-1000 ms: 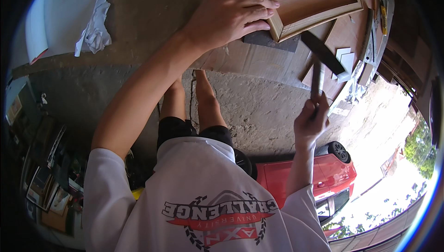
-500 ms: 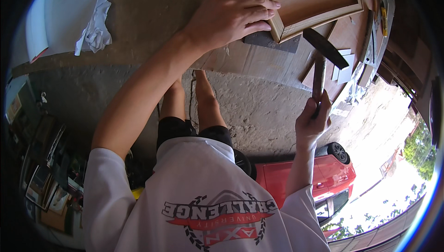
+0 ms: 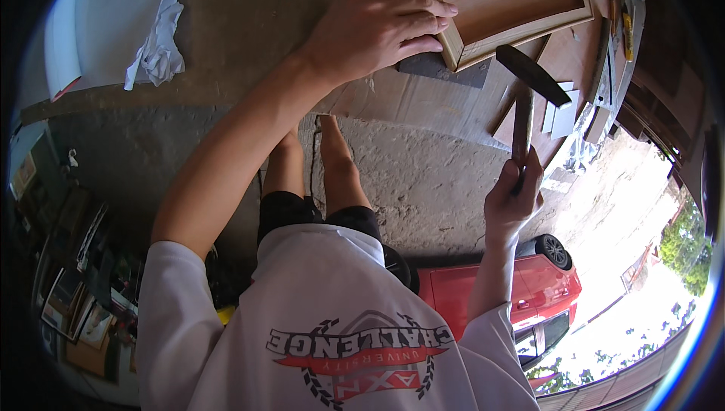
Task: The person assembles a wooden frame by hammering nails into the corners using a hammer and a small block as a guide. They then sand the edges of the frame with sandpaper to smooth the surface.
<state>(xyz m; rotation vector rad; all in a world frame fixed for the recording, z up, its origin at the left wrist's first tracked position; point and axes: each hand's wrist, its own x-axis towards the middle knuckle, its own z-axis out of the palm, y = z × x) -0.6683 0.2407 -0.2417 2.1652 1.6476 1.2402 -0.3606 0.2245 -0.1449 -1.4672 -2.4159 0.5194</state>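
Observation:
My left hand [image 3: 381, 24] lies over the left bar of a shallow wooden frame [image 3: 522, 40], its fingers curled across the pale wood and holding it. The frame has a brown panel inside, and its near corner rests over a dark flat block [image 3: 474, 73] on the worktable. In my right hand [image 3: 513, 198] is a hammer [image 3: 533, 76], gripped by its wooden handle. The dark hammer head is just off the frame's near right corner, apparently apart from it. My right fingers are closed around the lower handle.
The worktable [image 3: 249, 41] has crumpled white paper [image 3: 160, 56] at left. Small white pieces [image 3: 560, 114] and a yellow-handled tool [image 3: 627, 36] lie at right. Past the table edge is a rough concrete floor [image 3: 430, 184]. A red car [image 3: 529, 279] stands behind, toward the lower right.

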